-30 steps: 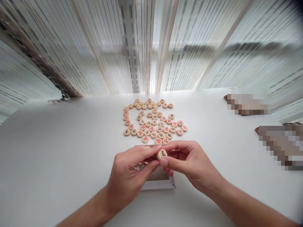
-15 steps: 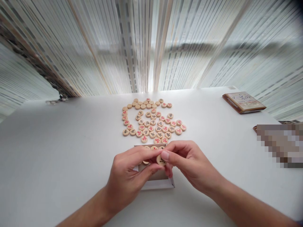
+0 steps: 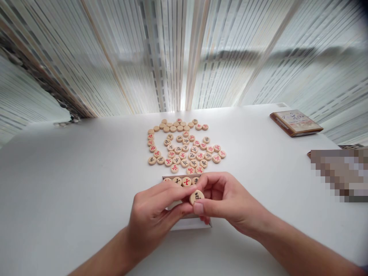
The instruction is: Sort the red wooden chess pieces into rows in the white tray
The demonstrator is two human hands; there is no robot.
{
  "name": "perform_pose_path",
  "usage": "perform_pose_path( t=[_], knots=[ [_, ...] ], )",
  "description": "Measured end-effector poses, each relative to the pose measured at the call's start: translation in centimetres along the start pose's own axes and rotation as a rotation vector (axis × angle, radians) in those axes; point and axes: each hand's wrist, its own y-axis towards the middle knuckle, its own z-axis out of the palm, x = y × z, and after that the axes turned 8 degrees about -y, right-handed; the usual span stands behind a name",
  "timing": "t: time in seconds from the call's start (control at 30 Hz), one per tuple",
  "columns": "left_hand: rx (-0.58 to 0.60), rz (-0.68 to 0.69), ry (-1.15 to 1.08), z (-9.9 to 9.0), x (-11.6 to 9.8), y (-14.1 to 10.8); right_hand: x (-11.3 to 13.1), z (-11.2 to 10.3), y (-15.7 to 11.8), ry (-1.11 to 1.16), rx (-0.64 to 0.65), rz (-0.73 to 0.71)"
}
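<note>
A round wooden piece with a black character (image 3: 196, 197) is held upright between both hands, its marked face toward me. My left hand (image 3: 161, 209) pinches its left side with thumb and fingers. My right hand (image 3: 227, 201) grips it from the right, thumb at its lower edge and fingers curled behind. Below the hands sits an open shallow box (image 3: 191, 224), partly covered by them. Along its far side lies a row of pieces, among them a red-marked one (image 3: 186, 181) and a black-marked one (image 3: 177, 181).
Beyond the box, many round pieces (image 3: 185, 147) with red or black characters spread over the white table (image 3: 71, 184). Several blank-faced ones (image 3: 174, 128) lie at the back. A flat printed box (image 3: 297, 122) rests at the right, near a pixelated object (image 3: 339, 172). Striped curtains (image 3: 184, 53) hang behind.
The held piece has turned, so its character shows more fully. My right thumb has moved down to its lower edge, and more of the row in the box is visible.
</note>
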Motion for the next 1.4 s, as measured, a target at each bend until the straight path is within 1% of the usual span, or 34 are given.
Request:
perform_pose_path(
  t=[0.13,0.3,0.43,0.57,0.77,0.9,1.0,1.17,1.27,1.4],
  knots=[
    [0.090,0.031,0.008,-0.16,-0.09,-0.17,0.06,-0.06,-0.01,0.007,0.011,0.051],
    [0.120,0.029,0.004,-0.36,-0.20,-0.18,0.43,0.02,-0.17,-0.058,-0.015,0.039],
    [0.110,-0.003,-0.013,-0.23,-0.24,-0.24,0.57,0.08,-0.23,-0.051,-0.018,0.017],
    [0.075,-0.053,-0.027,-0.12,-0.40,-0.09,0.58,0.05,-0.22,-0.034,0.005,-0.019],
    [0.050,-0.029,-0.054,-0.15,-0.41,0.30,0.69,0.03,-0.32,-0.039,0.029,-0.089],
    [0.014,-0.007,-0.054,-0.14,-0.24,0.29,0.88,0.00,-0.49,-0.093,0.030,-0.162],
    [-0.003,-0.016,-0.072,-0.13,-0.18,0.26,0.88,-0.05,-0.61,-0.175,0.007,-0.254],
    [-0.057,-0.052,-0.033,-0.20,-0.18,0.09,0.38,-0.19,-0.62,-0.380,-0.081,-0.414],
    [-0.098,-0.062,-0.018,-0.20,-0.16,-0.01,0.06,-0.33,-0.54,-0.447,-0.135,-0.486],
    [-0.109,-0.058,-0.031,-0.15,-0.14,0.02,-0.05,-0.56,-0.47,-0.547,-0.175,-0.591]
  ],
)
